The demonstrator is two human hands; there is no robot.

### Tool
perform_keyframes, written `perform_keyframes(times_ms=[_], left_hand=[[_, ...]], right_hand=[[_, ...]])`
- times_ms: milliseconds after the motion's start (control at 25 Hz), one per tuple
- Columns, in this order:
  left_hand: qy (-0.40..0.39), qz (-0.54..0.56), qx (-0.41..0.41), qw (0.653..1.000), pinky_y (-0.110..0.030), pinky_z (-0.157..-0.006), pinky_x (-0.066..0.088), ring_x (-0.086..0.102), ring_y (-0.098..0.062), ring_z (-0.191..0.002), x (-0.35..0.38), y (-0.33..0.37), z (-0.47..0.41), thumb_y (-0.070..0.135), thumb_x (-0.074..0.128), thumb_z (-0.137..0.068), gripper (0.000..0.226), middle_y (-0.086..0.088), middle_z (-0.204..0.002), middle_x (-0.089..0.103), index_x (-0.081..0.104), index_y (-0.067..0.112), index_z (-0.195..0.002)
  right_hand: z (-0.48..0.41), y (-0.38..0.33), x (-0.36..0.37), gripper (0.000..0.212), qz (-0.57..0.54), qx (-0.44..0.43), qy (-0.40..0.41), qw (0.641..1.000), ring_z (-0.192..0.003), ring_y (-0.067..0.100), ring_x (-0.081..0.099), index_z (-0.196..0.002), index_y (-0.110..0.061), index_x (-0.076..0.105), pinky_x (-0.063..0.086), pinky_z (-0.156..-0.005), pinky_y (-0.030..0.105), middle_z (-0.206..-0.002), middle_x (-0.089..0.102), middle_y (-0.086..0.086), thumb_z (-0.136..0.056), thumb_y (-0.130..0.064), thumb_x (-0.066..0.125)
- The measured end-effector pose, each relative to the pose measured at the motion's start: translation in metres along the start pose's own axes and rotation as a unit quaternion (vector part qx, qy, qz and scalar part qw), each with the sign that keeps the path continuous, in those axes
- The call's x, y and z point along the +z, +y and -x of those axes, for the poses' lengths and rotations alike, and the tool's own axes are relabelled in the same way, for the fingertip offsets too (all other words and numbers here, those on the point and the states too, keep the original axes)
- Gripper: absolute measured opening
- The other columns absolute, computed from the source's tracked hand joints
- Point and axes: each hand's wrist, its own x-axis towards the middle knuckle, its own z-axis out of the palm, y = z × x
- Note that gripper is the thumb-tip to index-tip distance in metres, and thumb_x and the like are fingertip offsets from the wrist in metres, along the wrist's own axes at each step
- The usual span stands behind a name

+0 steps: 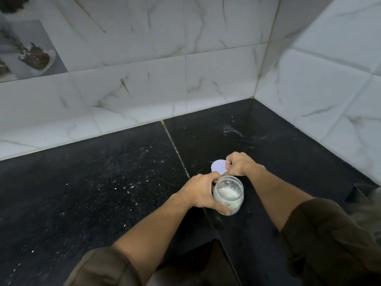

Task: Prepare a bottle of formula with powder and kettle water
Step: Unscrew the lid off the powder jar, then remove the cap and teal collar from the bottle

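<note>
While the left hand [199,189] is gripping the open powder jar [228,195], the right hand [239,164] is pinching a white lid [218,166]; scooping and water are likely remaining.

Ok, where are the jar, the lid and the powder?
jar [237,204]: head view, its clear side wall.
lid [218,165]: head view, its flat white face.
powder [225,193]: head view, the white layer inside the jar.

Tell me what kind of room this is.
Probably a kitchen: a black stone counter meets tiled walls in a corner, and the left hand grips an open jar of white powder.
</note>
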Motion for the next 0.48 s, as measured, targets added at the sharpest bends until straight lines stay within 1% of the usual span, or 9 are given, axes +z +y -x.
perform_keyframes(times_ms=[80, 160, 240, 320, 360, 400, 480], left_hand=[[-0.002, -0.005, 0.005, 1.000, -0.037, -0.088, 0.057, 0.068, -0.002, -0.094, -0.001, 0.001, -0.001, 0.070, 0.092, -0.040, 0.085, 0.020, -0.102, 0.072, 0.058, 0.037, -0.110], [-0.004, -0.011, 0.010, 1.000, -0.036, -0.089, 0.056, 0.067, -0.001, -0.095, -0.004, 0.003, 0.000, 0.070, 0.092, -0.041, 0.085, 0.020, -0.102, 0.071, 0.058, 0.036, -0.112], [-0.014, -0.011, 0.012, 1.000, -0.036, -0.093, 0.056, 0.066, -0.001, -0.099, -0.007, 0.007, 0.002, 0.070, 0.092, -0.040, 0.087, 0.021, -0.104, 0.071, 0.059, 0.037, -0.115], [-0.026, 0.003, 0.011, 1.000, -0.035, -0.099, 0.054, 0.066, 0.000, -0.105, -0.009, 0.009, 0.005, 0.068, 0.094, -0.038, 0.094, 0.023, -0.109, 0.071, 0.060, 0.039, -0.121], [-0.031, 0.012, 0.006, 0.999, -0.035, -0.103, 0.052, 0.065, 0.000, -0.111, -0.012, 0.008, 0.008, 0.067, 0.095, -0.037, 0.102, 0.022, -0.117, 0.070, 0.059, 0.038, -0.128], [-0.034, 0.017, -0.002, 0.999, -0.036, -0.108, 0.049, 0.062, -0.004, -0.120, -0.016, 0.006, 0.011, 0.068, 0.095, -0.035, 0.117, 0.020, -0.129, 0.067, 0.055, 0.035, -0.140], [-0.030, 0.017, -0.001, 0.999, -0.040, -0.117, 0.040, 0.050, -0.014, -0.139, -0.027, 0.007, 0.019, 0.075, 0.093, -0.029, 0.150, 0.008, -0.154, 0.051, 0.035, 0.026, -0.159]], right_hand=[[0.005, 0.000, -0.005, 0.040, -0.005, -0.002, 0.005, 1.000, -0.103, 0.025, 0.063, -0.100, -0.023, 0.072, 0.055, -0.096, 0.038, -0.109, 0.063, 0.001, -0.070, -0.038, 0.094], [0.018, 0.000, -0.016, 0.049, -0.017, -0.004, 0.025, 1.000, -0.107, 0.024, 0.062, -0.110, -0.024, 0.071, 0.054, -0.095, 0.038, -0.114, 0.065, 0.002, -0.070, -0.039, 0.095], [0.036, 0.006, -0.033, 0.054, -0.027, 0.001, 0.055, 0.998, -0.113, 0.026, 0.062, -0.120, -0.024, 0.069, 0.052, -0.096, 0.039, -0.122, 0.066, 0.005, -0.074, -0.040, 0.092], [0.063, 0.017, -0.052, 0.054, -0.033, 0.017, 0.086, 0.996, -0.116, 0.027, 0.063, -0.124, -0.025, 0.067, 0.051, -0.097, 0.038, -0.126, 0.066, 0.005, -0.077, -0.040, 0.089], [0.078, 0.023, -0.062, 0.052, -0.030, 0.027, 0.101, 0.994, -0.116, 0.027, 0.063, -0.125, -0.026, 0.067, 0.051, -0.097, 0.037, -0.127, 0.066, 0.005, -0.079, -0.040, 0.088], [0.092, 0.030, -0.070, 0.050, -0.023, 0.037, 0.116, 0.992, -0.116, 0.027, 0.063, -0.124, -0.026, 0.068, 0.050, -0.097, 0.036, -0.127, 0.066, 0.005, -0.080, -0.040, 0.086], [0.127, 0.046, -0.083, 0.045, -0.011, 0.067, 0.140, 0.988, -0.117, 0.028, 0.063, -0.123, -0.025, 0.068, 0.050, -0.097, 0.036, -0.128, 0.067, 0.005, -0.083, -0.040, 0.082]])
